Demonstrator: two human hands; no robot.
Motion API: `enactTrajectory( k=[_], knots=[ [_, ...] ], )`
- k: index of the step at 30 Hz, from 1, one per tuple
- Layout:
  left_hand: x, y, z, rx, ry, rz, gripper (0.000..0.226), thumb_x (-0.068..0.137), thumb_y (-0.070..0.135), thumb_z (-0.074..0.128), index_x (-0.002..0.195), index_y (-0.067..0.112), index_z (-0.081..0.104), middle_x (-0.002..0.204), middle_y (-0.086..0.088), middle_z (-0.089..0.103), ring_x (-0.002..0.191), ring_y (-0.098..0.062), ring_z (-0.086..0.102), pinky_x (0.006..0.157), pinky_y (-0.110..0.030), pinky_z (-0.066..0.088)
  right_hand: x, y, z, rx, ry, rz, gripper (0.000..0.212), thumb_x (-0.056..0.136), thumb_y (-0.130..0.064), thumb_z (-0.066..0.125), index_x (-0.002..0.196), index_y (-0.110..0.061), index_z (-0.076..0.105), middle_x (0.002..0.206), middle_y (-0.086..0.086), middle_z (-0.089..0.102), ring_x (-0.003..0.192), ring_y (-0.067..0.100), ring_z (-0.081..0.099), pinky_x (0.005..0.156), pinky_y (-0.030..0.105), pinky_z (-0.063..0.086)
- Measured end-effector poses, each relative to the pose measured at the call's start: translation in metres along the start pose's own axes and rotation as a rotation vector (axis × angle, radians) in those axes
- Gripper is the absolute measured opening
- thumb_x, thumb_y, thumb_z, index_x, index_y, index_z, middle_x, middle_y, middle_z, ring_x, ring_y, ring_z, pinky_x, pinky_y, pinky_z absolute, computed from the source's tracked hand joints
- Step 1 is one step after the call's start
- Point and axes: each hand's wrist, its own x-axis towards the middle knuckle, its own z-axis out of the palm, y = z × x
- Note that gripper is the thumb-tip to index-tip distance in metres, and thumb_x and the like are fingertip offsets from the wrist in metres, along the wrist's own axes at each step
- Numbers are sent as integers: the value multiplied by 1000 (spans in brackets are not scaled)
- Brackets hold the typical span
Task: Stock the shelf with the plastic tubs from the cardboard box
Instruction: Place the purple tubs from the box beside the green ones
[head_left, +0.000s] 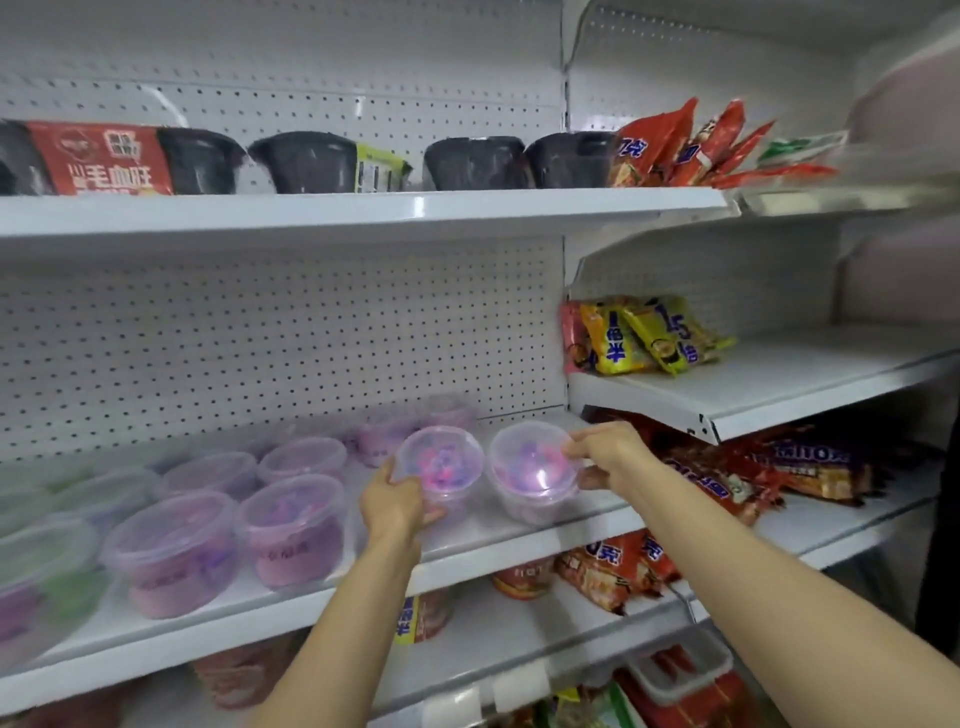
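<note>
Two clear round plastic tubs of pink-purple contents are held tilted over the white metal shelf (467, 545): one tub (441, 467) gripped by left hand (395, 501), other tub (532, 470) pinched by right hand (605, 454).

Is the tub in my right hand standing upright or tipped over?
Tipped. The tub in the right hand shows its round lid face-on toward the camera, while stocked tubs on the shelf stand lid-up.

White pegboard back panels (280, 332) are lining the far wall behind tiered white metal shelves (363, 208). To the right, an adjoining shelving bay (779, 384) is standing slightly offset, and even, diffuse light is falling across all surfaces.
</note>
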Motion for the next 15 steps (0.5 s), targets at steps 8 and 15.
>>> enactTrajectory(
  k=[8,15],
  knots=[
    [17,-1,5,10,170,9,61,92,-8,43,148,16,36,133,-25,53,97,-43,62,41,-34,56,63,5,18,-6,-54,108,19,82,7,65,101,5,65,90,19,64,65,31,63,47,37,55],
    [31,-2,8,-5,188,32,43,96,-3,43,136,10,48,107,-17,61,82,-35,60,48,-36,57,91,-2,40,-101,-84,136,13,87,3,62,99,5,64,79,17,59,61,28,59,39,31,50]
  ],
)
